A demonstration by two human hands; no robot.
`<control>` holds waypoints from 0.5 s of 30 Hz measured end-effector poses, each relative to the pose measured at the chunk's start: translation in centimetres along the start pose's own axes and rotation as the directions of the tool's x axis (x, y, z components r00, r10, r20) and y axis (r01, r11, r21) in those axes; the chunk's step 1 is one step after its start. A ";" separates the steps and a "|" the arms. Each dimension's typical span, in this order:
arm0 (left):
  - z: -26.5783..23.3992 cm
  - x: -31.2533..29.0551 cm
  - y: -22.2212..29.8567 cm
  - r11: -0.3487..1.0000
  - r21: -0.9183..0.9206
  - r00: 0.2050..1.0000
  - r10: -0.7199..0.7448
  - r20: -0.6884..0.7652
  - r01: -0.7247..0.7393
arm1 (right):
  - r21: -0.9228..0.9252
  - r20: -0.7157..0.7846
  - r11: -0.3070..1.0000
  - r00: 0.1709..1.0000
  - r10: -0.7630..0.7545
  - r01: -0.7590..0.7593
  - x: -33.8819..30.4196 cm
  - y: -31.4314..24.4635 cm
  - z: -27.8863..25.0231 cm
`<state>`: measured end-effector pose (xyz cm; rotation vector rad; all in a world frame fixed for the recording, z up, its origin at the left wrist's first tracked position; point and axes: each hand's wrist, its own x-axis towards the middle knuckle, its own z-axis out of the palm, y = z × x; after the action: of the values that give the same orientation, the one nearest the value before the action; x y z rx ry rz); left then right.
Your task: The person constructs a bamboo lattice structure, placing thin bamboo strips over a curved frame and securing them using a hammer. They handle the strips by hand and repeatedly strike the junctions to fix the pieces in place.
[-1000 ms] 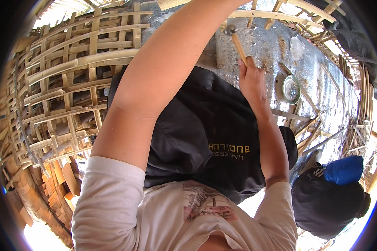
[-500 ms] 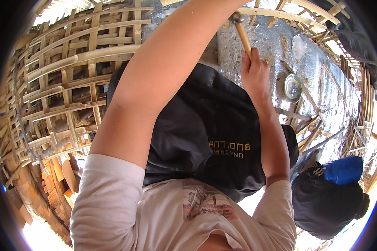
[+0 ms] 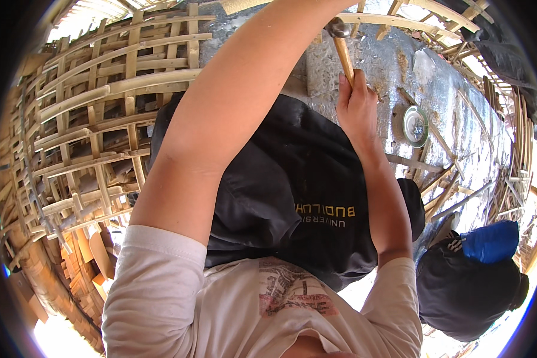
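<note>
Black cloth (image 3: pixel 322 161) is covering your lap. Beyond it, over grey sheeting (image 3: pixel 388 56), your right hand (image 3: pixel 359 107) is gripping a hammer (image 3: pixel 343 55), fingers wrapping its wooden handle. The hammer's long axis is pointing away and slightly left, head foremost, near a bamboo strip (image 3: pixel 400 22). Your left hand is lying out of view; I cannot tell its fingers' state.
</note>
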<state>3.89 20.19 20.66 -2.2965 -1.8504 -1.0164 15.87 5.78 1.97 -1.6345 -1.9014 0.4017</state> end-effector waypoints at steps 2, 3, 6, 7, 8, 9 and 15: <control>0.3 0.1 -0.3 1.000 0.005 0.999 0.019 -0.051 -0.019 | 0.035 -0.043 0.999 0.999 -0.022 0.023 0.1 -0.3 0.1; 0.5 0.1 -0.4 0.999 0.009 0.994 0.037 -0.100 -0.037 | -0.026 0.014 0.999 1.000 0.027 -0.026 0.2 -0.2 0.4; -0.2 -0.3 0.4 1.000 -0.021 1.000 0.005 0.023 -0.004 | -0.136 0.094 0.989 0.992 0.078 -0.065 -0.3 1.7 1.0; 0.1 -0.1 0.1 1.000 -0.015 1.000 0.004 0.022 -0.003 | -0.159 0.129 0.986 0.989 0.069 -0.048 -0.3 1.3 1.1; 0.4 0.1 -0.1 1.000 0.014 1.000 0.008 -0.020 -0.008 | -0.154 0.130 0.987 0.989 0.065 -0.045 -0.2 1.0 1.1; 0.7 0.3 -0.5 0.999 0.044 0.998 0.013 -0.061 -0.011 | -0.099 0.099 0.994 0.994 0.054 -0.044 -0.2 0.7 1.0; 0.5 0.2 -0.5 0.995 0.097 0.998 0.012 -0.059 -0.006 | -0.022 0.026 0.999 0.999 0.026 -0.025 -0.1 -0.4 0.7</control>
<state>3.73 20.71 20.16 -2.1939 -1.8222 -0.9611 15.10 5.74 1.64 -1.6771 -1.9120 0.4160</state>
